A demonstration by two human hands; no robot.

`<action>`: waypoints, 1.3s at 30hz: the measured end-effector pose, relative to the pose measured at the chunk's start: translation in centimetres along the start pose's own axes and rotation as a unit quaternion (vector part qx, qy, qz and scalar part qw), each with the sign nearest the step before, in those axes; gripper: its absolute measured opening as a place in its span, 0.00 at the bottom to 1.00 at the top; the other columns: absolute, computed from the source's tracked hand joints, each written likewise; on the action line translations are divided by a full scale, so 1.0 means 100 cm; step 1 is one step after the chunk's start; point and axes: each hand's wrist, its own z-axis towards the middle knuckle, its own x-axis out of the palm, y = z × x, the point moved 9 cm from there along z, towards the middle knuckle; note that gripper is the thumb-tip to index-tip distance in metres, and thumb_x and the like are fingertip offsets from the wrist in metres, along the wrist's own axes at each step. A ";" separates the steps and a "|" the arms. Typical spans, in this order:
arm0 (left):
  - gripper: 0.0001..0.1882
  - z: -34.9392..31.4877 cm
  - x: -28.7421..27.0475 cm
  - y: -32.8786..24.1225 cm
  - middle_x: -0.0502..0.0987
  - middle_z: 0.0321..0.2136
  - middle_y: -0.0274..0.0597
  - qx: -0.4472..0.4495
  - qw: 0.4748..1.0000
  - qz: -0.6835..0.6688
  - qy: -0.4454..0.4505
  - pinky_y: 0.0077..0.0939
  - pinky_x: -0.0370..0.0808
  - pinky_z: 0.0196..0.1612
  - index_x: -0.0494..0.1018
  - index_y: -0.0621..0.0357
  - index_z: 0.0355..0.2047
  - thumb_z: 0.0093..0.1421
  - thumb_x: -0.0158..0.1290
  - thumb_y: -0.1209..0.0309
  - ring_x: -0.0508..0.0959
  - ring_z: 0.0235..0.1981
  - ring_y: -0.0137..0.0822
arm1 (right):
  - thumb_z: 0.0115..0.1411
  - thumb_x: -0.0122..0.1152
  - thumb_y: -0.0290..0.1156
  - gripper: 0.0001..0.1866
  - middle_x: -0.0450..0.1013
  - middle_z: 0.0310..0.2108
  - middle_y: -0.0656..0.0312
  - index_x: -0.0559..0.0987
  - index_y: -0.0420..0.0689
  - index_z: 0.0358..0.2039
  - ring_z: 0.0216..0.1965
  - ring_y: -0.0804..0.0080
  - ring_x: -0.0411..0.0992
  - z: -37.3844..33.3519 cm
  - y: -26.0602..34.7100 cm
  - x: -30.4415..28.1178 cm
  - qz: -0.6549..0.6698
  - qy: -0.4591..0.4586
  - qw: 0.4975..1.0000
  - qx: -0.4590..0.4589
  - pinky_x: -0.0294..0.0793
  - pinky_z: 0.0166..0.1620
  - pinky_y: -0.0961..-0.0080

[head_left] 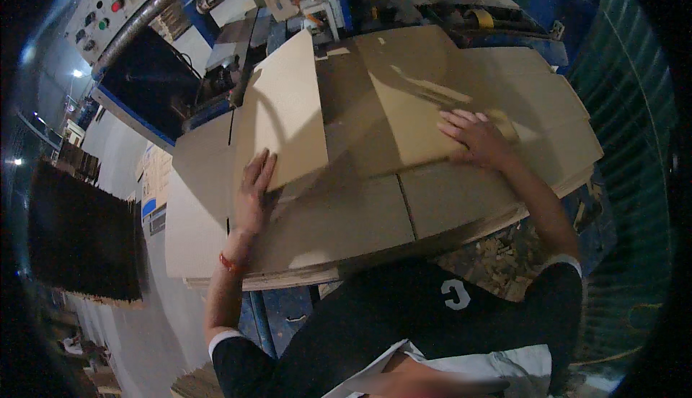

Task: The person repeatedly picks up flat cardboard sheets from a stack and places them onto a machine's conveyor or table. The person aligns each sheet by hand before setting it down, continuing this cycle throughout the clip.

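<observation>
A brown cardboard sheet with two folded-over panels lies on a stack of flat cardboard sheets [346,218] before me. My left hand [255,190] rests at the near left corner of the left panel [285,109]. Its fingers are stretched over the panel's surface; its thumb is hard to make out. My right hand [477,138] lies on the near right part of the right panel [404,102], fingers spread and palm down. Between the panels a darker strip of cardboard [346,102] shows. Narrow cardboard strips [436,91] lie on the right panel, near my right fingertips.
Beyond the stack stands a machine [310,1] with blue and metal parts. A control panel [108,12] with buttons is at the upper left. More stacked cardboard [83,232] stands on the left floor. Cardboard scraps [490,261] lie below the stack's near edge. Green corrugated sheeting [627,146] runs along the right.
</observation>
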 end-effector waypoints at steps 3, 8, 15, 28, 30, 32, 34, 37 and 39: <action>0.35 0.045 0.016 0.028 0.63 0.55 0.51 0.010 0.998 0.004 -0.068 0.38 0.62 0.56 0.59 0.56 0.57 0.47 0.57 0.77 0.63 0.55 0.51 | 0.53 0.49 0.57 0.37 0.53 0.61 0.57 0.60 0.50 0.59 0.60 0.55 0.52 0.047 -0.040 0.013 0.050 0.033 0.996 0.069 0.54 0.59 0.55; 0.40 0.104 0.027 0.058 0.59 0.57 0.52 -0.065 0.993 0.051 -0.087 0.43 0.57 0.58 0.52 0.56 0.60 0.48 0.58 0.74 0.58 0.58 0.52 | 0.53 0.54 0.51 0.35 0.47 0.63 0.56 0.59 0.49 0.59 0.59 0.53 0.53 0.087 -0.066 0.018 -0.015 0.002 0.978 0.209 0.54 0.59 0.56; 0.37 -0.014 -0.054 0.057 0.58 0.56 0.59 -0.163 0.965 0.028 -0.205 0.40 0.53 0.60 0.50 0.64 0.60 0.54 0.56 0.69 0.56 0.59 0.53 | 0.52 0.59 0.41 0.36 0.49 0.62 0.49 0.60 0.42 0.58 0.61 0.54 0.52 -0.042 -0.067 -0.032 0.085 -0.143 0.958 0.233 0.53 0.60 0.64; 0.47 -0.251 -0.074 0.123 0.52 0.55 0.73 -0.632 0.703 0.090 -0.312 0.53 0.49 0.59 0.51 0.72 0.58 0.52 0.52 0.44 0.50 0.59 0.65 | 0.56 0.57 0.39 0.31 0.59 0.56 0.48 0.61 0.35 0.55 0.53 0.54 0.62 -0.296 -0.196 0.026 0.083 -0.398 0.769 0.494 0.63 0.53 0.60; 0.46 -0.230 -0.086 0.108 0.51 0.56 0.72 -0.616 0.712 0.064 -0.331 0.52 0.48 0.60 0.50 0.72 0.58 0.53 0.53 0.48 0.48 0.60 0.62 | 0.56 0.56 0.41 0.30 0.61 0.54 0.49 0.63 0.35 0.53 0.52 0.54 0.62 -0.307 -0.195 0.029 0.292 -0.538 0.632 0.475 0.63 0.52 0.58; 0.43 -0.210 -0.106 0.095 0.52 0.57 0.69 -0.541 0.749 0.031 -0.382 0.51 0.47 0.60 0.49 0.72 0.59 0.55 0.53 0.53 0.50 0.61 0.57 | 0.56 0.55 0.41 0.28 0.63 0.52 0.50 0.64 0.36 0.51 0.50 0.53 0.64 -0.308 -0.180 0.011 0.267 -0.588 0.613 0.455 0.64 0.51 0.57; 0.38 -0.208 -0.124 0.087 0.56 0.56 0.64 -0.464 0.752 0.009 -0.469 0.48 0.51 0.59 0.51 0.73 0.58 0.56 0.52 0.58 0.55 0.59 0.52 | 0.56 0.55 0.38 0.25 0.64 0.50 0.51 0.66 0.36 0.50 0.47 0.55 0.65 -0.312 -0.170 -0.012 0.232 -0.641 0.599 0.420 0.66 0.48 0.59; 0.28 -0.239 -0.134 0.101 0.66 0.50 0.56 -0.377 0.681 -0.118 -0.616 0.40 0.62 0.54 0.59 0.72 0.51 0.57 0.52 0.65 0.67 0.51 0.45 | 0.56 0.55 0.33 0.24 0.65 0.49 0.51 0.65 0.36 0.51 0.45 0.59 0.66 -0.321 -0.192 -0.028 0.340 -0.694 0.509 0.380 0.67 0.48 0.63; 0.21 -0.253 -0.127 0.131 0.71 0.43 0.50 -0.301 0.613 -0.336 -0.649 0.33 0.69 0.48 0.64 0.70 0.45 0.57 0.53 0.68 0.73 0.44 0.42 | 0.54 0.55 0.33 0.28 0.62 0.52 0.51 0.62 0.37 0.54 0.50 0.57 0.63 -0.321 -0.217 -0.017 0.501 -0.634 0.383 0.449 0.62 0.53 0.61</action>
